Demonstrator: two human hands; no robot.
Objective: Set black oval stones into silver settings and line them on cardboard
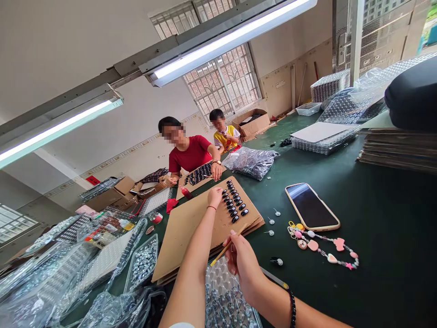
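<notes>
My left hand point(215, 198) is closed over the brown cardboard sheet point(186, 232), beside rows of small glossy black oval pieces point(233, 213) set on it. What its fingers pinch is hidden. Nearer to me, my right hand point(243, 262) grips a thin wooden stick point(220, 256) with a yellowish end, held slantwise by the cardboard's front edge. Below the hands lies a clear plastic tray point(225, 294) of round shiny pieces, partly covered by my forearms. A few small round pieces on pins point(271, 222) rest on the green table point(368, 214) to the right.
A phone point(312, 206) with a beaded strap point(331, 257) lies at the right. Across the table a person in red point(189, 155) works at another board; a child point(223, 132) sits behind. Plastic-wrapped trays point(92, 255) crowd the left, cardboard stacks point(396, 150) the right.
</notes>
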